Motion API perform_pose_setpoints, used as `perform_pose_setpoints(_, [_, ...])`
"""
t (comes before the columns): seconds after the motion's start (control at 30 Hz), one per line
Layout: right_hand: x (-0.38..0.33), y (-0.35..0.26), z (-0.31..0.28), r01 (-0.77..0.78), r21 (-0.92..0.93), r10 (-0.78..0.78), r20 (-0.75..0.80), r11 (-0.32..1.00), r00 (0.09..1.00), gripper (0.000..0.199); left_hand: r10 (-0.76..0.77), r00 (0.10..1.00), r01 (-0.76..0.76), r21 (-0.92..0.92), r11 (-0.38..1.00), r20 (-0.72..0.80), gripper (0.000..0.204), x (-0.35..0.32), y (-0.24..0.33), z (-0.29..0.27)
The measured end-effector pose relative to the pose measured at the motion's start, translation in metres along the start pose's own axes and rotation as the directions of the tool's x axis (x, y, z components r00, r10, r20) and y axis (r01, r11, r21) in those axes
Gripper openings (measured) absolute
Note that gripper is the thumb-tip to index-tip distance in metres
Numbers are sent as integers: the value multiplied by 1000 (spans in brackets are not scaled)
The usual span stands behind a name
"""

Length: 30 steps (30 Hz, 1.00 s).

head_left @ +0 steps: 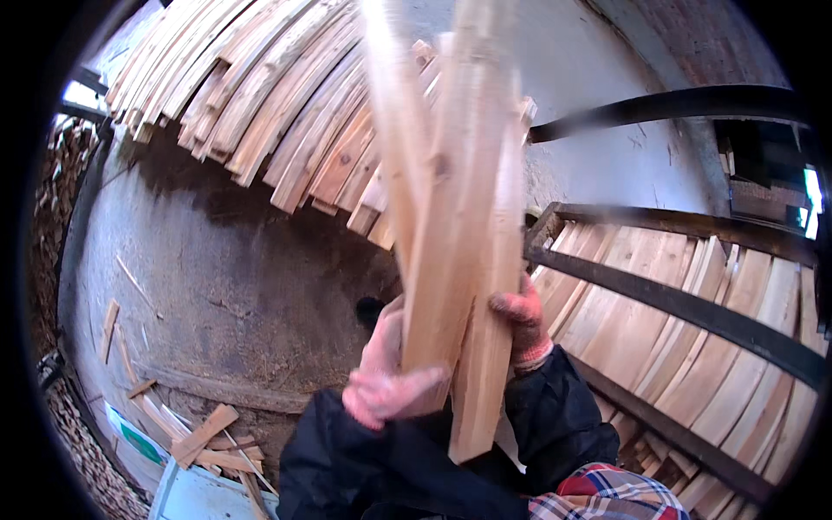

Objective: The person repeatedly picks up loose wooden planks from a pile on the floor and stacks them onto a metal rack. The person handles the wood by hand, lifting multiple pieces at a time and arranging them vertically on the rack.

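Note:
Several long wooden boards [446, 251] stand upright in front of me, held between both gloved hands, their far ends blurred and running past the top of the view. My left hand [390, 368], in a pink glove, wraps the left side of the boards near their lower end, with its thumb across the front. On the right side my right hand [523, 322], in a pink and orange glove, grips the boards' edge. The lower ends reach down between my dark sleeves. The fingers behind the boards are hidden.
Rows of stacked boards [286, 104] lie at the far left. To the right, more boards [693, 321] sit in a dark metal frame [676, 290]. Wood scraps [208, 438] lie at the lower left by a light blue surface [204, 496]. A curved dark bar [667, 108] crosses the upper right.

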State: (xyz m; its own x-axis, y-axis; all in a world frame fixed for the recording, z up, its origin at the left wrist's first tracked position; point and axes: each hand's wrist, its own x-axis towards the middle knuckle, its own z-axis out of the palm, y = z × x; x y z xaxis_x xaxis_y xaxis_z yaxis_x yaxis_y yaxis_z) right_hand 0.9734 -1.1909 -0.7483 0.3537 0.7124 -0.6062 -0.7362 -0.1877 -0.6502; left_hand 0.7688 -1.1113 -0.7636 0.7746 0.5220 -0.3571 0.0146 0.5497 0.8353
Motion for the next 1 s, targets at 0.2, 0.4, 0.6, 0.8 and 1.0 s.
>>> perform_pose_setpoints(0.2, [92, -19, -63, 262, -251, -328, -275, 932, 904, 63, -221, 973, 199, 233, 952, 71, 80, 173, -39, -11])
perform_pose_setpoints(0.4, [136, 14, -100, 183, -173, -247, -526, 968, 814, 61, -256, 955, 282, 712, 643, -148, 67, 203, -83, -26])
perform_pose_setpoints(0.6, [136, 12, -99, 331, -268, -416, -394, 905, 819, 63, -149, 987, 136, 801, 583, -60, 65, 211, -103, -27])
perform_pose_setpoints(0.8, [229, 15, -103, 132, -322, -262, -401, 937, 878, 86, -263, 964, 137, 781, 609, 35, 61, 249, -116, -46])
perform_pose_setpoints(1.0, [257, 61, -115, -303, -848, -57, -362, 435, 931, 102, -223, 881, 416, 454, 788, -418, 69, 186, -185, -109])
